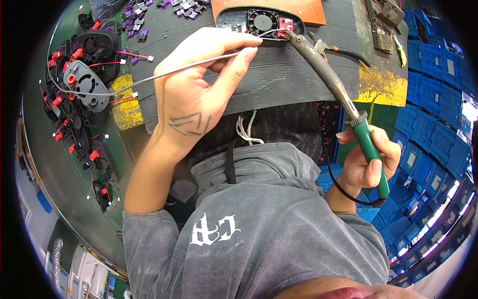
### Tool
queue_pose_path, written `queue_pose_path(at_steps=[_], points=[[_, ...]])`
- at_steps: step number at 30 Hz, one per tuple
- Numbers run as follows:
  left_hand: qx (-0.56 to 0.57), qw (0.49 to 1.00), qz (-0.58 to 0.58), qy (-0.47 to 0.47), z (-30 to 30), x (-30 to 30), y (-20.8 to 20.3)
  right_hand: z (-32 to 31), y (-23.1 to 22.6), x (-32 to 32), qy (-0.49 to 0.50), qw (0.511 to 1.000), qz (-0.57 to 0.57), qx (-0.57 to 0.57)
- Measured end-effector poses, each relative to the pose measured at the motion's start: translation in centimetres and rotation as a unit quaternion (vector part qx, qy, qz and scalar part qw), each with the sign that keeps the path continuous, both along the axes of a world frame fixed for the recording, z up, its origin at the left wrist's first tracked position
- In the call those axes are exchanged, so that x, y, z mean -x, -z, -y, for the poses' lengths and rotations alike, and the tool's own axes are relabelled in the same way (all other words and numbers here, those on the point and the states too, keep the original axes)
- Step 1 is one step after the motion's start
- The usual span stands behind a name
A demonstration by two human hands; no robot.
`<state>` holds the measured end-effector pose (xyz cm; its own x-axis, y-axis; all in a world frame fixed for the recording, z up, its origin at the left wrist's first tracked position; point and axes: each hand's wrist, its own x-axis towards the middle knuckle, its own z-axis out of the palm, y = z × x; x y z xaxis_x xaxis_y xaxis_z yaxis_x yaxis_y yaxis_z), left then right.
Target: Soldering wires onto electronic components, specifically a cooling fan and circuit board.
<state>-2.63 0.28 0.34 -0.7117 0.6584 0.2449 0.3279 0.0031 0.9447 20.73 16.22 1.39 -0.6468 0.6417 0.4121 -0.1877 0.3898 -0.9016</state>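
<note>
Solder wire (pixel 124 91) is pinched between thumb and forefinger of my left hand (pixel 191 87), its long grey tail trailing off to the left. The other end reaches a small red circuit board (pixel 286 23) inside a black oval housing (pixel 225 21). A round black fan (pixel 263 21) sits in the middle of that housing. My right hand (pixel 373 159) is closed around the green handle of a soldering iron (pixel 323 70). The iron's tip meets the lower edge of the red board, close to the wire end; exact contact is too small to tell.
Pliers (pixel 343 51) lie right of the iron on the dark worktable (pixel 199 32). An orange-brown board (pixel 313 11) is behind the housing. Wired black housings (pixel 89 89) crowd the left; small purple-black parts (pixel 142 22) lie far left. Blue crates (pixel 433 74) are stacked at right.
</note>
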Motion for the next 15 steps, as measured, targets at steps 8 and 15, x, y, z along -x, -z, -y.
queue_pose_path(at_steps=[8,15], points=[[0.0,1.0,0.001,-0.002,0.03,0.07,-0.03,-0.06,0.08,-0.02,-0.001,1.0,-0.003,0.001],[0.02,0.998,-0.051,0.026,0.68,0.37,-0.71,0.01,-0.04,0.07,0.005,1.0,0.004,-0.001]])
